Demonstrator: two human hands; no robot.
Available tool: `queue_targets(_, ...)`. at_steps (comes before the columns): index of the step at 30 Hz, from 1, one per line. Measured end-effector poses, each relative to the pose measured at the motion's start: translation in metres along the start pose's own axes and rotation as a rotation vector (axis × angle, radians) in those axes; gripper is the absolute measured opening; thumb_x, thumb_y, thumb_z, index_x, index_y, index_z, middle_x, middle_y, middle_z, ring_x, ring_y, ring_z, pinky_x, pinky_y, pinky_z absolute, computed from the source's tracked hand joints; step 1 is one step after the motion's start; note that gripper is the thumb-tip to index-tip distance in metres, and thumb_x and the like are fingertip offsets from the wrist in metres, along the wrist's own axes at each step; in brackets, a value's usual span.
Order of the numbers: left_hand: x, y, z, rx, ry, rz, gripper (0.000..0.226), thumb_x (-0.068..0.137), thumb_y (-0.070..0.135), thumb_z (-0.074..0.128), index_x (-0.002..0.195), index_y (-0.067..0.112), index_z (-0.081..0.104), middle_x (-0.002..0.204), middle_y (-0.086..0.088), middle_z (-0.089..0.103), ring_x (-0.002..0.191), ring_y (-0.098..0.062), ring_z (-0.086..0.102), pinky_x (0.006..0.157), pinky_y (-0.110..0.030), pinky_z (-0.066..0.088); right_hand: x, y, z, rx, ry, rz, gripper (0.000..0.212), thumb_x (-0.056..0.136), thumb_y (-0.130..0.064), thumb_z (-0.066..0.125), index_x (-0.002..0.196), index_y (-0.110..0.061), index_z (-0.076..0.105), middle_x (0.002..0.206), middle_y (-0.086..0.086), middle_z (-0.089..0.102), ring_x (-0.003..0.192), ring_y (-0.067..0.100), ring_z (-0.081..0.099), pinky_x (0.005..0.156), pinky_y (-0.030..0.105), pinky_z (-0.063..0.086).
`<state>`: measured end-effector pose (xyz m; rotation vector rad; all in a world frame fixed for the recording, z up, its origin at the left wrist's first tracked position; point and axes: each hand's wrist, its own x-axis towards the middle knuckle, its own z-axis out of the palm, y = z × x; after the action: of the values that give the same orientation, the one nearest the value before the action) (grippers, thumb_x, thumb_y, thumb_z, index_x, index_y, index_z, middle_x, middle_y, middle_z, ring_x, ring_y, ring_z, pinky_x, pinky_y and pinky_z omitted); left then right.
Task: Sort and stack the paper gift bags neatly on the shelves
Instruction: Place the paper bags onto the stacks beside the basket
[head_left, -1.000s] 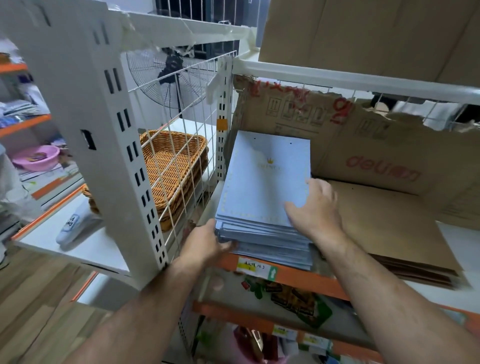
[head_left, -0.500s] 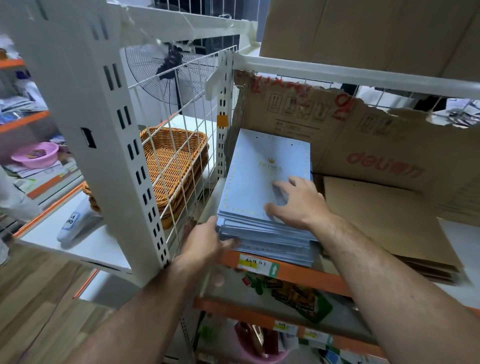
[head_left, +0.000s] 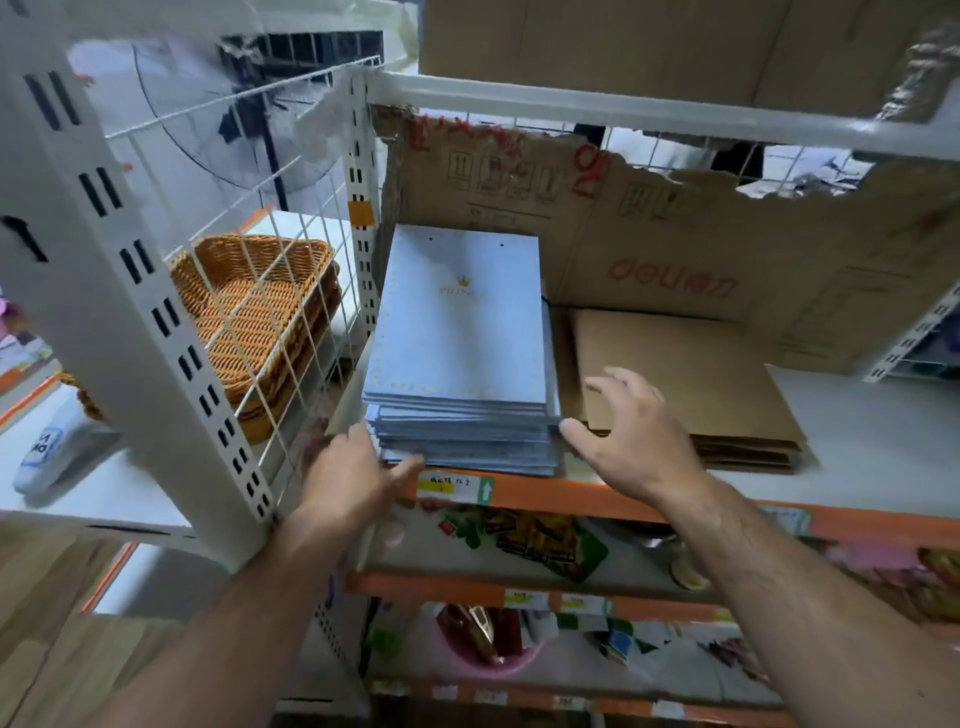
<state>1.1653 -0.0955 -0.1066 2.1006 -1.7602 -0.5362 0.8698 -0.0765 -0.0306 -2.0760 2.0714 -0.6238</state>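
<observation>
A stack of flat pale-blue paper gift bags (head_left: 460, 332) with a gold crown print lies on the white shelf (head_left: 857, 441) with an orange front edge, at its left end. Beside it on the right lies a lower stack of flat brown kraft bags (head_left: 691, 374). My left hand (head_left: 358, 478) touches the blue stack's front left corner with straight fingers and thumb. My right hand (head_left: 631, 431) is spread open at the stack's front right corner, thumb against its edge, fingers over the brown bags.
A torn cardboard sheet (head_left: 675, 234) lines the back of the shelf. Left of the wire side panel sit wicker baskets (head_left: 249, 322) on another shelf, with a white upright post (head_left: 104, 270) in front. Lower shelves hold packets (head_left: 540, 540) and a pink bowl (head_left: 483, 654).
My right hand has slid off the top of the blue stack to its front right corner. My left hand stays at the front left corner. The view has shifted closer.
</observation>
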Motion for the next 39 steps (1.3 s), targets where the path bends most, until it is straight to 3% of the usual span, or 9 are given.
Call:
queue_targets(2, -0.014, 0.01, 0.005, 0.12, 0.047, -0.042, 0.075, 0.077, 0.075, 0.062, 0.124, 0.017, 0.049, 0.118, -0.007, 0.06, 0.107, -0.028, 0.058, 0.084, -0.039, 0.051, -0.013, 0.016, -0.007, -0.016, -0.039, 0.037, 0.063, 0.088, -0.056, 0.059, 0.142, -0.027, 0.049, 0.153, -0.003, 0.039, 0.141, 0.016, 0.033, 0.112, 0.039, 0.034)
queue_targets(5, -0.041, 0.033, 0.009, 0.257, 0.186, -0.067, 0.087, 0.08, 0.074, 0.058, 0.139, 0.013, 0.04, 0.134, -0.01, 0.05, 0.127, -0.031, 0.045, 0.102, -0.044, 0.04, -0.034, 0.041, -0.018, -0.023, -0.132, 0.065, 0.066, 0.087, -0.058, 0.058, 0.144, -0.028, 0.047, 0.153, -0.004, 0.04, 0.141, 0.016, 0.035, 0.112, 0.04, 0.036)
queue_targets(10, -0.095, 0.096, 0.026, 0.135, 0.245, 0.155, 0.067, 0.077, 0.054, 0.069, 0.126, 0.011, 0.056, 0.119, -0.013, 0.06, 0.114, -0.034, 0.055, 0.096, -0.043, 0.047, -0.086, 0.092, -0.042, 0.017, -0.147, 0.086, 0.065, 0.086, -0.054, 0.06, 0.144, -0.028, 0.047, 0.151, -0.009, 0.04, 0.138, 0.013, 0.038, 0.109, 0.034, 0.037)
queue_targets(14, -0.151, 0.164, 0.048, 0.108, 0.135, 0.225, 0.073, 0.087, 0.057, 0.061, 0.147, 0.018, 0.044, 0.144, -0.01, 0.049, 0.133, -0.029, 0.042, 0.112, -0.041, 0.035, -0.139, 0.141, -0.076, 0.023, -0.119, 0.116, 0.065, 0.085, -0.054, 0.061, 0.143, -0.028, 0.047, 0.148, -0.008, 0.043, 0.134, 0.012, 0.042, 0.105, 0.033, 0.04)
queue_targets(27, -0.289, 0.354, 0.142, 0.159, -0.153, 0.528, 0.072, 0.091, 0.062, 0.052, 0.151, 0.026, 0.033, 0.147, -0.004, 0.042, 0.135, -0.027, 0.036, 0.112, -0.038, 0.03, -0.29, 0.314, -0.189, 0.094, -0.008, 0.28, 0.064, 0.085, -0.05, 0.066, 0.14, -0.021, 0.051, 0.14, -0.002, 0.051, 0.129, 0.015, 0.047, 0.108, 0.033, 0.04)
queue_targets(31, -0.308, 0.4, 0.172, 0.18, -0.195, 0.634, 0.074, 0.091, 0.061, 0.051, 0.152, 0.024, 0.032, 0.153, -0.004, 0.038, 0.142, -0.027, 0.03, 0.118, -0.039, 0.025, -0.313, 0.352, -0.206, 0.102, 0.028, 0.341, 0.06, 0.088, -0.046, 0.066, 0.14, -0.022, 0.05, 0.141, -0.003, 0.049, 0.132, 0.015, 0.044, 0.109, 0.033, 0.039)
queue_targets(39, -0.317, 0.501, 0.249, 0.153, -0.265, 0.76, 0.071, 0.089, 0.054, 0.057, 0.15, 0.024, 0.035, 0.151, -0.003, 0.041, 0.138, -0.026, 0.033, 0.117, -0.039, 0.027, -0.325, 0.444, -0.226, 0.12, 0.085, 0.497, 0.059, 0.086, -0.049, 0.067, 0.139, -0.028, 0.051, 0.143, -0.006, 0.049, 0.13, 0.013, 0.046, 0.106, 0.032, 0.041)
